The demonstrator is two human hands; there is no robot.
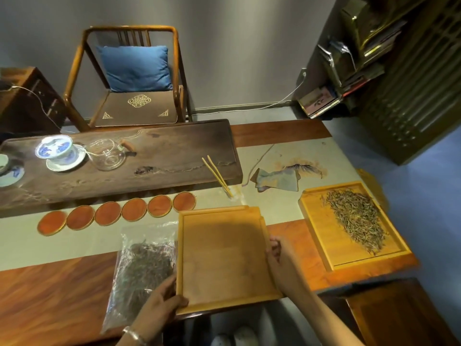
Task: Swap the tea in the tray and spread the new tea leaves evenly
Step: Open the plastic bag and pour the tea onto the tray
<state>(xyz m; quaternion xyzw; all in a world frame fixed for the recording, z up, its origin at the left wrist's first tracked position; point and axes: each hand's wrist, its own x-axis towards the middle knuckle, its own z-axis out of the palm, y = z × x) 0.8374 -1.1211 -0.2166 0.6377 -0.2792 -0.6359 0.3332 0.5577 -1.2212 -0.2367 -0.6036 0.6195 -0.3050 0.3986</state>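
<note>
An empty bamboo tray (222, 255) lies at the table's near edge in the head view. My left hand (159, 300) grips its near-left corner, thumb over the rim. My right hand (279, 253) holds its right rim. Left of it, a clear plastic bag of dark tea leaves (144, 268) lies flat on the table, touching the tray's left side. To the right, a second bamboo tray (321, 226) holds a heap of pale green tea leaves (354, 216).
A row of round wooden coasters (109, 213) lies behind the empty tray. Bamboo tongs (217, 174) lean off a dark wooden tea board (149, 156) carrying a gaiwan (56, 148) and glass pitcher (107, 154). A folded cloth (279, 181) lies farther back. A chair (129, 78) stands beyond.
</note>
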